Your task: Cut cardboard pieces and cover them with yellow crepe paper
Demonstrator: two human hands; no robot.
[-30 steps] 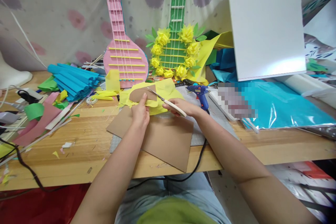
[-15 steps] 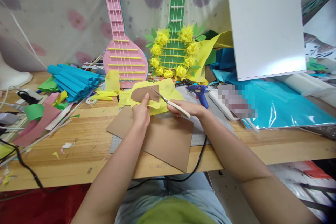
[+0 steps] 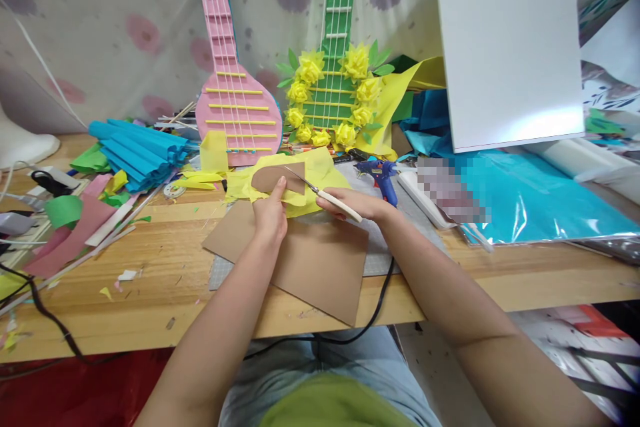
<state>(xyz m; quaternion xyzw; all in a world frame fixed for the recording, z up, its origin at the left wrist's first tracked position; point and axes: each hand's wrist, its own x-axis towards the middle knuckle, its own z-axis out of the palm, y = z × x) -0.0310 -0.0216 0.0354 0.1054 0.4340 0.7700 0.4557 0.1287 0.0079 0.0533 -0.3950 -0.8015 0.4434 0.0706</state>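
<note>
My left hand [image 3: 271, 217] pinches a brown cardboard piece [image 3: 267, 178] with one rounded end, its thumb on top. Beneath that piece spreads crinkled yellow paper [image 3: 320, 167], gripped along with it; the fingers below are hidden. My right hand [image 3: 353, 203] is closed round the white handles of scissors [image 3: 340, 205]. Their blades point left and lie over the cardboard piece's right part; whether they cut into anything, I cannot tell. Under both hands lies a larger brown cardboard sheet [image 3: 320, 267] on a grey cutting mat [image 3: 383, 260].
A blue glue gun [image 3: 380, 180] lies right of the scissors, its black cord [image 3: 383, 300] running over the table edge. Behind stand a pink paper lute [image 3: 240, 107] and a green one [image 3: 327, 103] with yellow flowers. Blue crepe paper [image 3: 140, 153] and scraps lie left, a white board [image 3: 510, 67] stands right.
Hands, scissors and yellow paper hold nearly the same pose. The whole view has shifted very slightly; nothing was let go or taken up.
</note>
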